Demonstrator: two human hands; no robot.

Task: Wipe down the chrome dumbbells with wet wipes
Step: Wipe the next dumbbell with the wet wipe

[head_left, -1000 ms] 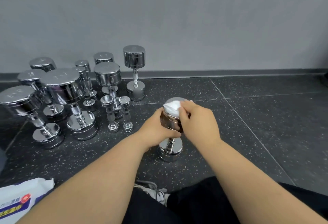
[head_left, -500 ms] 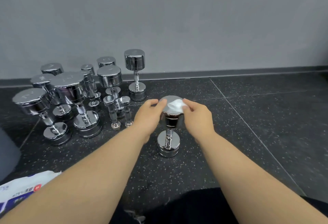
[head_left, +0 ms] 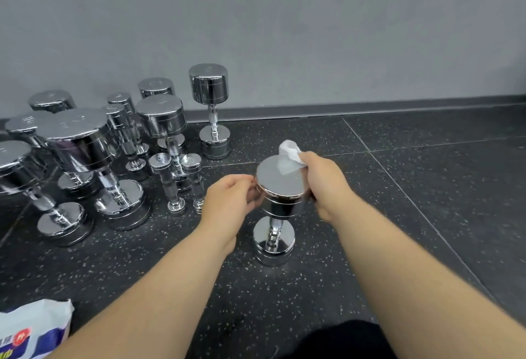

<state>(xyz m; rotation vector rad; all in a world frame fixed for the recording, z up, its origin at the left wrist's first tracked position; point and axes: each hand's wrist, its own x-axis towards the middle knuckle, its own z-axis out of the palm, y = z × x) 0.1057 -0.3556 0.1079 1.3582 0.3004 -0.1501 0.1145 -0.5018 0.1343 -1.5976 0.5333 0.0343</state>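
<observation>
A chrome dumbbell (head_left: 277, 185) stands upright on the dark speckled floor in the middle of the view. My left hand (head_left: 230, 202) cups the left side of its top head. My right hand (head_left: 324, 182) is at the head's right side and pinches a crumpled white wet wipe (head_left: 290, 151), which sits at the far right edge of the flat top. The top face is bare and shiny. The lower head (head_left: 273, 244) rests on the floor between my forearms.
Several more chrome dumbbells (head_left: 85, 159) of different sizes stand upright in a cluster at the left, near the grey wall. One tall dumbbell (head_left: 212, 111) stands apart near the baseboard. A wet-wipe packet (head_left: 31, 330) lies at the bottom left.
The wipe has slid from the middle of the top face to its far right edge. My left hand has dropped from the rim to the side of the head.
</observation>
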